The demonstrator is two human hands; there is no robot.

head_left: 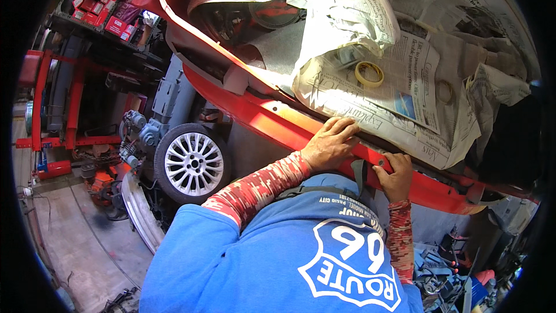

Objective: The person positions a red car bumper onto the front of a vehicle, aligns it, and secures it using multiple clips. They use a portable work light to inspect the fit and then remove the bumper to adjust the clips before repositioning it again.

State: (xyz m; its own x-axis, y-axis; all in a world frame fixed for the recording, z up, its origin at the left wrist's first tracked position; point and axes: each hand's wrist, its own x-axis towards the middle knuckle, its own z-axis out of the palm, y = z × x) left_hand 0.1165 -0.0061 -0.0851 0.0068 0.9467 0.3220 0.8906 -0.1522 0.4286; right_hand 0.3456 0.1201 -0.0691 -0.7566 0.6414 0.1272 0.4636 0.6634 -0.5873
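Both hands press on the red car edge [278,124] — the left hand [329,145] lies flat with fingers spread, touching the newspaper [376,110] rim, and the right hand [397,177] curls its fingers over the red metal. I cannot tell if either pinches anything small. Just past them, newspaper covers the car's inside, and a roll of yellow tape [369,73] sits on it. Off to the left stands a silver wheel [193,164] — farther back, a shelf of red boxes [104,0].

The car panel [278,122] is bright red. The newspaper [376,81] is white with black print. The tape roll [369,73] is yellow, the sleeves [260,188] red camouflage, the shirt [243,261] blue, the wheel [193,164] silver.
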